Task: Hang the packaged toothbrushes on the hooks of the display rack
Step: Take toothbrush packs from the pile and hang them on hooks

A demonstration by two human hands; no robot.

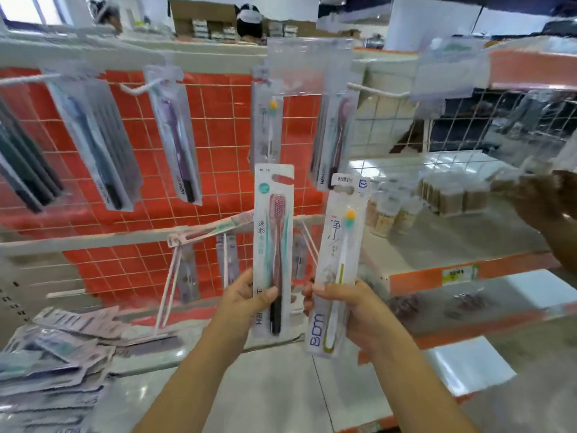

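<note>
Red grid rack [131, 145] is standing in front of me. I am holding a pink toothbrush pack [273, 245] in my left hand [246, 296] and a white toothbrush pack [338, 264] in my right hand [346, 303], both upright below the hooks [374, 90].

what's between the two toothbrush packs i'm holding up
Nothing held: in the head view, an open gap separates the pink toothbrush pack from the white toothbrush pack; only the rack's white wire hook shows behind.

Two hands [246, 296], two held toothbrush packs [273, 245].
</note>
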